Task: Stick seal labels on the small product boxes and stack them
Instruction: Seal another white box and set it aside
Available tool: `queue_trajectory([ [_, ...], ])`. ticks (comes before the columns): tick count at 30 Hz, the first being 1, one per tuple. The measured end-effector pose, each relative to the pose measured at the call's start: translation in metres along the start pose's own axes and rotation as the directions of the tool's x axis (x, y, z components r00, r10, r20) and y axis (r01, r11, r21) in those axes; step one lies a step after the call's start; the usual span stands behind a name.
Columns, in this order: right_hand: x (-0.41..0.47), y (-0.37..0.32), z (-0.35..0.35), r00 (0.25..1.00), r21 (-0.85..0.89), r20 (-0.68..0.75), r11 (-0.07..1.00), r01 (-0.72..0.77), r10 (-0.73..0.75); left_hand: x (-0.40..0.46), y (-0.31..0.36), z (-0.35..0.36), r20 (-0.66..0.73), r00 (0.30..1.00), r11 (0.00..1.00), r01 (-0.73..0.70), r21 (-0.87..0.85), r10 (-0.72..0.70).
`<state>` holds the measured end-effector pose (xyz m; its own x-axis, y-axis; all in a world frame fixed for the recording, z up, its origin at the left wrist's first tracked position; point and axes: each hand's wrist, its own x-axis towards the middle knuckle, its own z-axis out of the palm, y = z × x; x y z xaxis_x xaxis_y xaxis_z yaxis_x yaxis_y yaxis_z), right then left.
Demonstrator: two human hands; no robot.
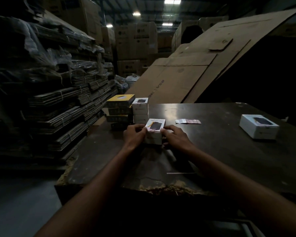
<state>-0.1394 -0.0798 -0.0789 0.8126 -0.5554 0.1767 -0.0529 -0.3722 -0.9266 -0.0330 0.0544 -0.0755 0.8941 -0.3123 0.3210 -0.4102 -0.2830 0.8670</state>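
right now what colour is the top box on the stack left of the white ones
Yellow top, dark sides; head view.

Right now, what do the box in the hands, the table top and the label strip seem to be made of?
Small white product box: printed paperboard, slight sheen, crisp folded edges. Dark table: likely laminated wooden board; glossy top reflects light, while the near edge is chipped and raw. Pinkish label strip: probably stickers on a pale paper backing, too small to confirm.

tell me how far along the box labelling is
Done: two white boxes stand stacked at the table's far left beside yellow boxes. In hand: both hands, left and right, grip a white box. Left: one lone box at the right; label sheet lies between.
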Motion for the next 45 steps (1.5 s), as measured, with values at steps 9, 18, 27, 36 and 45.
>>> queue_trajectory([
  [9,-0.016,0.015,-0.052,0.995,0.169,-0.093,0.985,0.045,-0.029,-0.019,0.024,0.035,0.141,0.989,0.959,0.074,-0.275,-0.035],
  [18,-0.06,0.023,-0.118,0.999,0.27,-0.038,0.962,0.035,-0.025,-0.045,0.054,0.073,0.402,0.915,0.867,0.218,-0.449,-0.022],
  [27,-0.074,0.032,-0.145,0.999,0.274,-0.033,0.962,-0.015,0.025,-0.054,0.055,0.097,0.561,0.828,0.783,0.336,-0.523,0.02],
  [36,-0.081,0.04,-0.14,0.96,-0.243,-0.151,0.95,0.195,-0.236,-0.061,0.053,0.099,0.477,0.871,0.838,0.174,-0.518,0.114],
  [45,-0.087,0.042,-0.135,0.924,-0.379,-0.139,0.881,0.283,-0.356,-0.06,0.045,0.104,0.448,0.886,0.889,0.105,-0.446,0.12],
])
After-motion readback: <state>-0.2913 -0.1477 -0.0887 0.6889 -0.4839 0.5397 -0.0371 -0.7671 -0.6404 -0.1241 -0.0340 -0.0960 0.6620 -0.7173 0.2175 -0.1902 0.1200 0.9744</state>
